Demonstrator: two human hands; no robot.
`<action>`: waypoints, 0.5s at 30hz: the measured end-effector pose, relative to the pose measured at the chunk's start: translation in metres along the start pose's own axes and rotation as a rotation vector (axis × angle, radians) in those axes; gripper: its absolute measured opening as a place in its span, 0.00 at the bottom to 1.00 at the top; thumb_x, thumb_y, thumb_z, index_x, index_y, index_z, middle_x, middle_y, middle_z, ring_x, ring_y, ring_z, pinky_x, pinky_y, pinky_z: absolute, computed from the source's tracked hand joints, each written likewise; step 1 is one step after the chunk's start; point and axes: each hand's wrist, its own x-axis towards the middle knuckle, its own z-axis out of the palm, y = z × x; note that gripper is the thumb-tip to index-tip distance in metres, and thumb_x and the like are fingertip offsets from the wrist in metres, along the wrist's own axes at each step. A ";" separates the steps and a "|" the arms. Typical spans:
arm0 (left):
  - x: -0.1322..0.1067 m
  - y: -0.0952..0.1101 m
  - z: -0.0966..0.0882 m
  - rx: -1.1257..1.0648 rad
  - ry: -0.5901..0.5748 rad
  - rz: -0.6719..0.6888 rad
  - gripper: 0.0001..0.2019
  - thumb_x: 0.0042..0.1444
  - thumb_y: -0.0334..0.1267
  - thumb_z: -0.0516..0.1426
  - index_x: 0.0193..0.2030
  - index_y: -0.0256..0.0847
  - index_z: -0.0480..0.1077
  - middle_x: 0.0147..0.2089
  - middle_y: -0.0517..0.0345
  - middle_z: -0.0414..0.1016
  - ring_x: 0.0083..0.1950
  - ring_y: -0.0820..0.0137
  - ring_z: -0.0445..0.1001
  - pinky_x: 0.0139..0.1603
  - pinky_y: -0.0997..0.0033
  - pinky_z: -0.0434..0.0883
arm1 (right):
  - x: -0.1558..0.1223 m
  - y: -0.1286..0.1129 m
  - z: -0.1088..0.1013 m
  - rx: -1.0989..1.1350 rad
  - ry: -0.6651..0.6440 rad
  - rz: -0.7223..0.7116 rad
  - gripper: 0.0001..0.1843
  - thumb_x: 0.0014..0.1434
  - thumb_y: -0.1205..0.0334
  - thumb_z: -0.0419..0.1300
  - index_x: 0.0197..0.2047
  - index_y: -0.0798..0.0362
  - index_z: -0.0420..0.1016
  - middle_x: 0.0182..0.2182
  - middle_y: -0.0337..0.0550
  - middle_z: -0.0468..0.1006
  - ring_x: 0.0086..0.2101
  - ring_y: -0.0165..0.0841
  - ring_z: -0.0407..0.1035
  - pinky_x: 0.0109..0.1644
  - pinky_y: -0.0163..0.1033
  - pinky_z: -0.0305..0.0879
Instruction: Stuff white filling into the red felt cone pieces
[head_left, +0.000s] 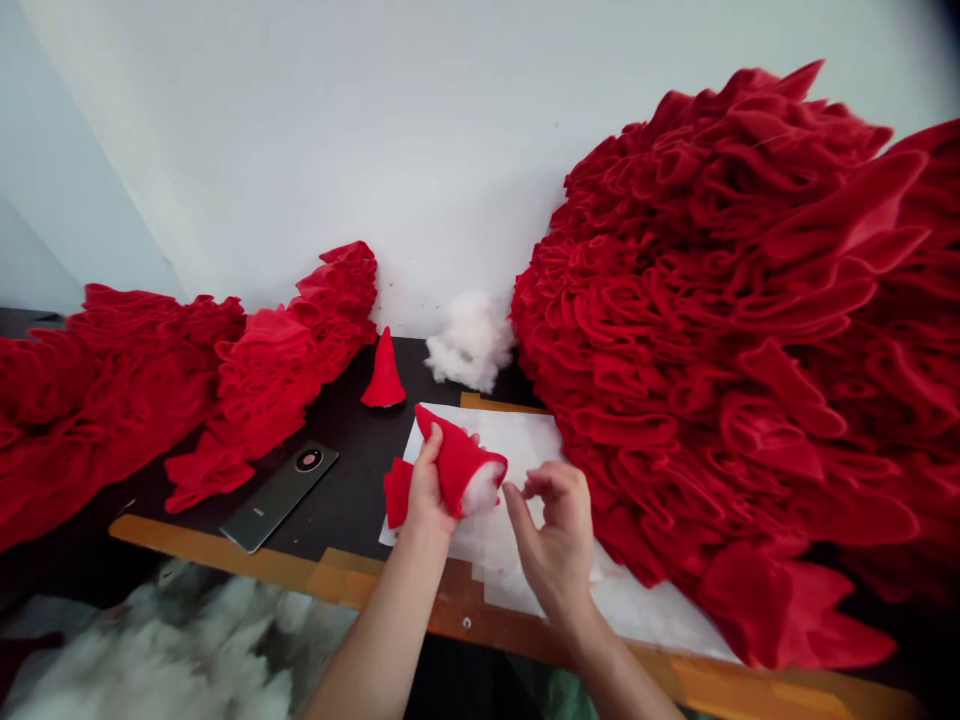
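My left hand [429, 500] is wrapped round a small red felt cone hat [457, 458], its tip pointing up and left. The hat's wide opening faces right, and white stuffing [480, 490] fills it. Just right of that opening is my right hand [556, 535], apart from the hat. Its fingers are curled, with a gap between thumb and forefinger, and nothing shows in them. Another red cone hat [385, 375] stands upright behind on the black table. A flat red piece [397, 492] lies left of my left wrist.
Large heaps of red felt pieces rise on the right [697, 330] and left [300, 340]. A tuft of white stuffing [470, 342] sits by the wall. White paper [517, 570] lies under my hands. A phone [281, 497] lies left; loose stuffing [180, 650] is below the taped edge.
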 end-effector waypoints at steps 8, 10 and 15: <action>-0.011 -0.017 0.001 0.066 -0.100 0.202 0.19 0.49 0.42 0.63 0.47 0.40 0.68 0.31 0.59 0.74 0.31 0.70 0.75 0.34 0.72 0.74 | -0.013 -0.004 0.014 -0.020 -0.215 -0.201 0.23 0.58 0.77 0.48 0.52 0.50 0.71 0.43 0.50 0.73 0.43 0.39 0.72 0.42 0.41 0.74; -0.015 -0.022 -0.001 0.133 -0.140 0.279 0.27 0.45 0.39 0.66 0.52 0.43 0.65 0.33 0.61 0.74 0.31 0.72 0.75 0.34 0.75 0.73 | -0.009 -0.001 0.015 -0.012 -0.226 -0.180 0.24 0.55 0.77 0.49 0.51 0.50 0.72 0.41 0.49 0.74 0.40 0.39 0.73 0.39 0.39 0.75; -0.016 -0.016 -0.004 0.099 -0.139 0.224 0.26 0.46 0.48 0.65 0.50 0.39 0.66 0.35 0.56 0.75 0.34 0.68 0.76 0.36 0.71 0.74 | -0.008 -0.004 0.004 -0.009 -0.233 -0.134 0.27 0.54 0.78 0.49 0.54 0.50 0.68 0.47 0.50 0.73 0.46 0.40 0.71 0.45 0.42 0.74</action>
